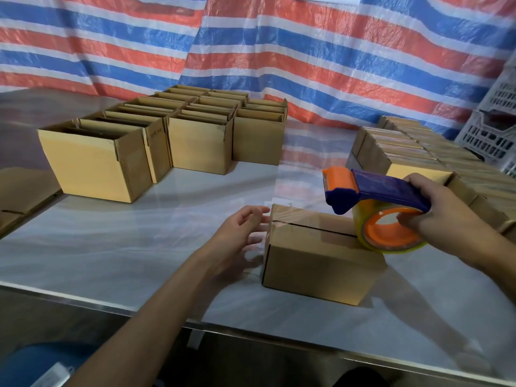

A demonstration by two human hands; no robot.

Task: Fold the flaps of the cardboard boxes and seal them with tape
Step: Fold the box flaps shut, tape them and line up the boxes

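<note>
Closed cardboard box sits lower ctr-right on table, clear tape over its left end. Left hand, fingers loosely spread, is just left of box, fingertips at that edge. Right hand grips tape dispenser over box's right end.

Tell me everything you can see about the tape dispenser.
The tape dispenser looks plastic: a dark blue body and handle, an orange head and an orange hub carrying a roll of clear tape. The right hand grips the handle, fingers hooked into the hub. It is held tilted over the right end of the closed box, the roll apparently touching the top, a clear strip stretching to the box's left end.
</note>
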